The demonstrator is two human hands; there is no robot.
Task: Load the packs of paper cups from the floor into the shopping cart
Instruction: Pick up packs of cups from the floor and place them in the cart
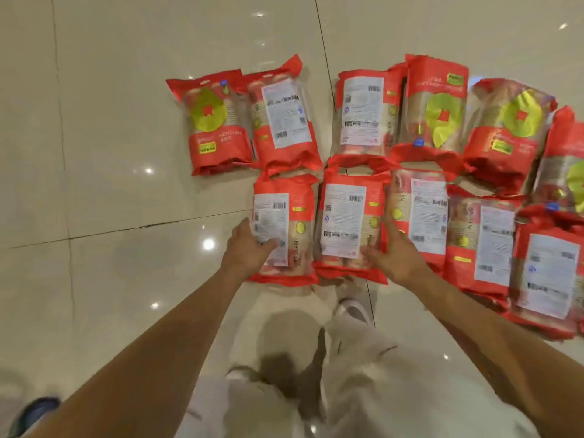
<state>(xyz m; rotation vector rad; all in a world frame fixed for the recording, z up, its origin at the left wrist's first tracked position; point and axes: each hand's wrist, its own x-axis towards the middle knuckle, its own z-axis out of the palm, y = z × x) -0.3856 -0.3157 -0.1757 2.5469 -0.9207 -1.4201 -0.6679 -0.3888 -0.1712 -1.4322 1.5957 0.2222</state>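
Several red packs of paper cups lie on the glossy tiled floor in two rough rows. My left hand (249,248) grips the left side of the nearest pack (289,222), thumb over its white label. My right hand (395,257) presses against the right side of the neighbouring pack (347,216), fingers curled at its lower corner. Both packs lie label side up and side by side between my hands. Two more packs (249,118) lie apart at the far left. No shopping cart is in view.
More packs (493,245) crowd the right side, some overlapping, reaching the frame's right edge. My pale trousers (316,358) and shoes stand just below the nearest packs. A dark blue shoe (34,412) shows at the bottom left. Cream floor tiles (126,153) stretch to the left and beyond.
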